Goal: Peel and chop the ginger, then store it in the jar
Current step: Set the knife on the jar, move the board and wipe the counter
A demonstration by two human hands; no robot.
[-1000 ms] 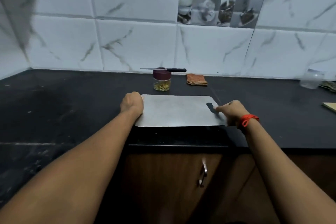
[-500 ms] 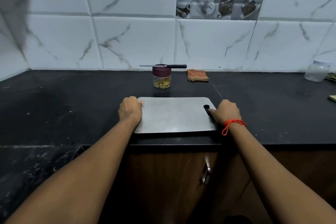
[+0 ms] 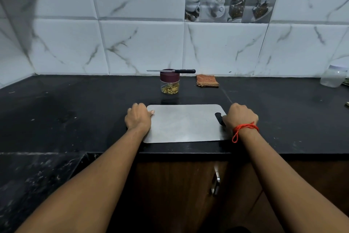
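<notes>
A bare steel chopping board (image 3: 184, 123) lies flat near the counter's front edge. My left hand (image 3: 138, 116) grips its left edge, thumb on top. My right hand (image 3: 239, 115) grips the right edge beside the board's handle slot; a red thread circles that wrist. Behind the board stands a small clear jar (image 3: 169, 83) with a maroon lid, holding chopped ginger (image 3: 170, 89). A black-handled knife (image 3: 173, 71) lies flat across the lid.
A folded orange cloth (image 3: 207, 80) lies by the tiled wall, right of the jar. A clear plastic container (image 3: 333, 76) stands at the far right. The black counter (image 3: 75, 111) runs wide to both sides; a cabinet door handle (image 3: 216, 183) is below.
The board has straightened square to the counter edge, its right side drawn nearer. My right hand shifted from the board's front right corner to its right edge. The camera tilted slightly.
</notes>
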